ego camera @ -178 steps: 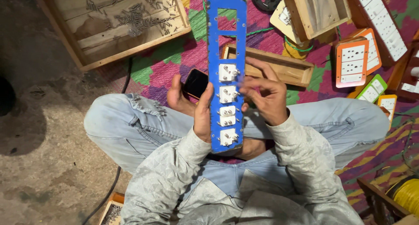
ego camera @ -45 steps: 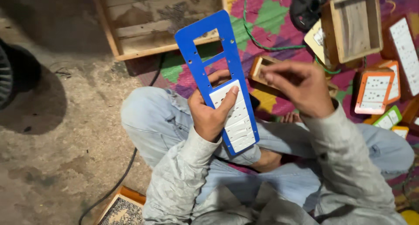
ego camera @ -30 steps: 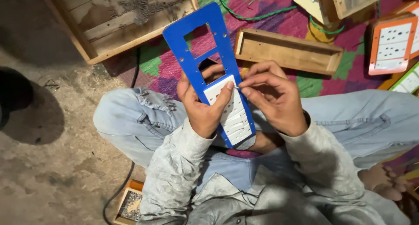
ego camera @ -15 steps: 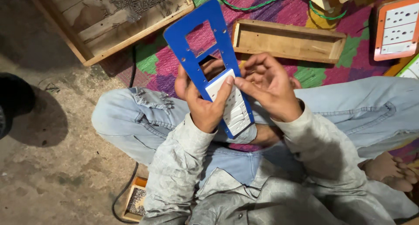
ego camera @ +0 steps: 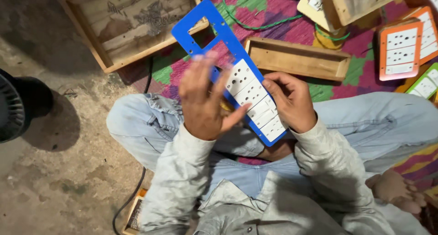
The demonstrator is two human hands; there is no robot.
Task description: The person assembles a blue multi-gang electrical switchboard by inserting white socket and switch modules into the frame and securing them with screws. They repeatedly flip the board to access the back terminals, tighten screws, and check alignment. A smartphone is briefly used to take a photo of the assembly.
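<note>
The person is sitting cross-legged on the floor, and both hands are working over the lap. The right hand is grasping the long blue switch plate by its right edge, the fingers curling round the edge near the lower end, so this grip is closing on the plate itself. The left hand is hovering in front of the plate with its grip released: the fingers are spreading upward, blurred, and only the thumb is reaching toward the plate's left edge; whether it is touching cannot be told. The plate is tilting up and away to the left from the lap. White socket and switch modules are filling its lower half, while the upper cut-outs are standing open.

Just beyond the plate, a long shallow wooden box is lying on the patterned multicoloured mat, showing nothing inside. To the far left, a larger wooden tray is holding what look like small dark bits, too small to name. At the far right, an orange-framed switchboard is lying near a green-framed one. A green cable is winding across the mat.
</note>
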